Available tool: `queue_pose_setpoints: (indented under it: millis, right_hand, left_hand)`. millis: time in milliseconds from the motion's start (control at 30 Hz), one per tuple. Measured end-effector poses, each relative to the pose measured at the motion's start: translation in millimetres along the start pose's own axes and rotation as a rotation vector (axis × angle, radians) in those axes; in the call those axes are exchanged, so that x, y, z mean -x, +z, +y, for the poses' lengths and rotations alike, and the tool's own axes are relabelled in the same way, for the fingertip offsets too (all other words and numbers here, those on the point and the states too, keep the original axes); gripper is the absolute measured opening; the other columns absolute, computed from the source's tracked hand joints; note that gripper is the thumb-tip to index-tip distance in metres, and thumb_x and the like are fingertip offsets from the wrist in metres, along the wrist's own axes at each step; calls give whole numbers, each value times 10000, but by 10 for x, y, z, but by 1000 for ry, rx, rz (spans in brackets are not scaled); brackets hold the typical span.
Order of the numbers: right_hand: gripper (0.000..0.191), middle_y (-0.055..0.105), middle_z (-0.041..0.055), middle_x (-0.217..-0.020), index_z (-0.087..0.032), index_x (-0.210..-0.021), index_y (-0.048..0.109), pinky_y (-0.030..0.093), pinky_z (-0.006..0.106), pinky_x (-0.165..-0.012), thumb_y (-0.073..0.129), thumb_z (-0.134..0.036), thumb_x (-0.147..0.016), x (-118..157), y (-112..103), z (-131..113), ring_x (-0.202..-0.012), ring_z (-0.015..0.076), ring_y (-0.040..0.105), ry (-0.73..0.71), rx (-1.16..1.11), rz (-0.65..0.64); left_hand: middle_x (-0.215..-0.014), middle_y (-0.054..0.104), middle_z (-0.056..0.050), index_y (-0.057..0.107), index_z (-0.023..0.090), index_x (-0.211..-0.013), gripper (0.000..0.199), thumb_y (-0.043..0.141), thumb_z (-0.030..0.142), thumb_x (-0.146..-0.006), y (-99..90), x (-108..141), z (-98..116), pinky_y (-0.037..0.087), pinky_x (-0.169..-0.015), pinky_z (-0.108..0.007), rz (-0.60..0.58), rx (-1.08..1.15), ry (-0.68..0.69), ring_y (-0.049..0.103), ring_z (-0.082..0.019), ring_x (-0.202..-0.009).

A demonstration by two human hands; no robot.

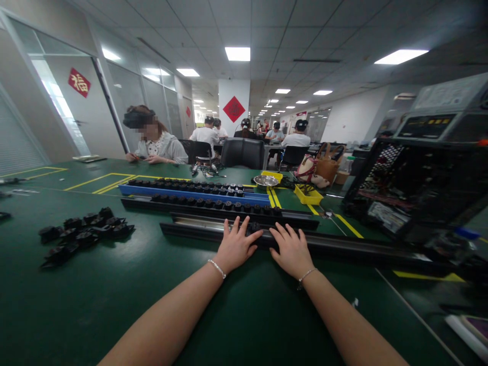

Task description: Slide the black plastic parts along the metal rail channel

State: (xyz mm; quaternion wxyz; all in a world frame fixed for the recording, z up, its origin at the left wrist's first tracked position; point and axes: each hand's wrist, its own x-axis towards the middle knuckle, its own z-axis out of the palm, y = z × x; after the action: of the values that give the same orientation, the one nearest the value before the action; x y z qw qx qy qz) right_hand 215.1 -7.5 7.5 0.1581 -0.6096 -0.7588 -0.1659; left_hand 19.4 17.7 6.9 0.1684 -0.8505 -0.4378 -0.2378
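A long black rail (pixel 339 245) runs across the green table in front of me. My left hand (pixel 237 244) rests on its near edge with the fingers spread. Just to the right, my right hand (pixel 290 249) lies on the same rail, fingers apart. Between the two hands a small black part (pixel 254 227) sits in the rail's channel; its details are too dark to make out. Behind stand another black rail (pixel 141 204) and a blue rail (pixel 160 193), both lined with several black round-topped modules (pixel 198 201).
Several loose black parts (pixel 86 233) lie in a heap at left. A metal bowl (pixel 266 180) and a yellow bin (pixel 308 194) stand beyond the rails. An open computer case (pixel 396 188) stands at right. A co-worker (pixel 163 145) sits across the table.
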Motion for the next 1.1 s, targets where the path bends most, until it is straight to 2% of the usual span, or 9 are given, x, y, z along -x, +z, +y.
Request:
queue_pose_setpoints:
  millis: [333,600,800,1100]
  right_hand:
    - [456,439,79,-1386,-245,-1231,516,226,565,-1021,515,-325,-782,5,-9,4,-1282,313,329,-8,-10,10]
    - [416,435,77,-1387,-240,-1182,542,232,553,-1017,514,-325,-775,4,-16,-7,-1285,311,322,5,-16,3]
    - [320,420,60,-1399,-225,-1042,589,245,562,-994,527,-316,-741,-20,-58,-42,-1281,313,318,60,-20,-44]
    - [265,453,52,-1367,-221,-976,608,234,506,-1017,530,-309,-738,-40,-30,-41,-1275,273,330,102,-62,-35]
  left_hand:
    - [-1351,465,-99,516,322,-1215,383,487,407,-843,16,3,-8,172,-1038,-630,-20,-32,-1,360,-326,-1275]
    - [-1339,467,-78,474,395,-1256,430,511,418,-828,10,1,-5,205,-1027,-617,-5,19,-21,373,-317,-1264]
    - [-1323,481,-83,518,356,-1214,391,516,417,-828,3,8,-14,221,-1039,-580,3,13,-33,381,-298,-1261]
    - [-1286,535,-67,563,363,-1177,356,484,449,-841,-16,3,-44,259,-1036,-551,40,48,-66,433,-281,-1228]
